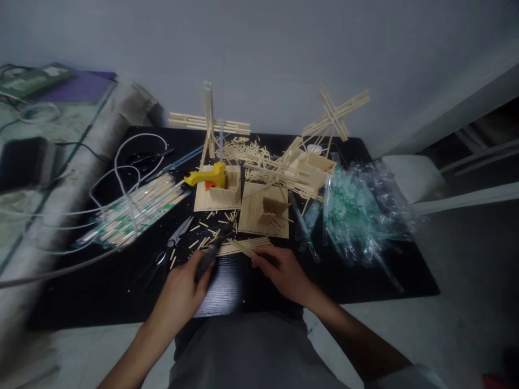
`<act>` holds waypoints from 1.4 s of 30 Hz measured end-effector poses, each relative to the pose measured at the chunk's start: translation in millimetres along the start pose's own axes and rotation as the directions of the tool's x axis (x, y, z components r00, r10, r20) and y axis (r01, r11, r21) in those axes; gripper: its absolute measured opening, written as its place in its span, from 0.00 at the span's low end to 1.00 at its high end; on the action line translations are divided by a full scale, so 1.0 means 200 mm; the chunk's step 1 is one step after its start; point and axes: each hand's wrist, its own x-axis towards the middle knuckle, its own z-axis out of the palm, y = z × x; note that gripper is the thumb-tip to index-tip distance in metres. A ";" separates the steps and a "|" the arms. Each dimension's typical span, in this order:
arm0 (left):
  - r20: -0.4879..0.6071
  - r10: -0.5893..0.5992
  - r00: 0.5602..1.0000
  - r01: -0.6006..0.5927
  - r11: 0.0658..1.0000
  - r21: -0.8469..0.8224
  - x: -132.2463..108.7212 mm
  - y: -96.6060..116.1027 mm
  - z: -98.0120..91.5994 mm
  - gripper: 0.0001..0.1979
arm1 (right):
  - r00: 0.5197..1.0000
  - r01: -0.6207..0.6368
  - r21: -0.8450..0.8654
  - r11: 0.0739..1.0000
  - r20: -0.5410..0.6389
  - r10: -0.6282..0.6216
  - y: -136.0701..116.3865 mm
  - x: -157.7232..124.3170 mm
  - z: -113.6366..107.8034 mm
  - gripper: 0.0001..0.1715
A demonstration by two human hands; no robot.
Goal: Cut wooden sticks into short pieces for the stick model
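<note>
My left hand is closed round the dark handles of a pair of cutters, whose jaws point up and right toward a thin wooden stick. My right hand pinches the near end of that stick above a small bundle of sticks lying on the black table. Just beyond stand two square stick-built bases with small open boxes on them. A yellow glue gun rests on the left base.
Scissors lie left of my hands. A pack of sticks and white cable lie further left. Crumpled clear wrappers fill the right. Two stick windmill shapes stand at the back among loose sticks.
</note>
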 end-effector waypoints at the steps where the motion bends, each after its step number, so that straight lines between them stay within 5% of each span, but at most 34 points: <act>1: 0.041 0.026 0.999 -0.026 1.000 -0.014 0.00 0.00 0.00 0.10 | 1.000 -0.004 -0.007 1.000 -0.002 0.004 0.00 0.00 0.00 0.12; 7: 0.006 -0.032 0.999 0.032 0.999 0.023 0.01 0.01 0.02 0.12 | 1.000 0.003 -0.015 1.000 -0.001 -0.003 0.01 0.00 0.00 0.12; 11: 0.112 0.015 0.994 -0.020 0.999 0.042 0.01 0.01 0.02 0.11 | 1.000 0.012 -0.001 1.000 -0.002 -0.012 0.00 0.01 0.00 0.11; 16: 0.014 -0.036 0.999 0.035 0.997 0.075 0.01 0.01 0.03 0.11 | 1.000 0.014 0.018 1.000 -0.002 -0.014 0.01 0.01 0.00 0.11; 20: 0.063 0.008 0.998 -0.012 0.998 0.060 0.01 0.03 0.03 0.10 | 1.000 0.012 0.008 1.000 -0.012 -0.012 0.00 0.01 0.00 0.11; 25: -0.020 -0.078 0.997 0.076 0.995 -0.063 0.01 0.02 -0.01 0.17 | 0.999 -0.009 0.025 1.000 -0.044 0.010 0.01 0.01 -0.01 0.10; 33: 0.173 -0.137 0.975 0.198 0.892 -0.407 -0.02 0.03 0.02 0.22 | 0.999 -0.004 -0.004 1.000 -0.032 0.003 0.01 0.02 0.00 0.10; 42: 0.158 -0.066 0.985 0.106 0.961 -0.257 -0.02 0.02 0.04 0.21 | 0.999 0.017 -0.039 0.999 -0.045 -0.019 0.00 0.01 0.00 0.10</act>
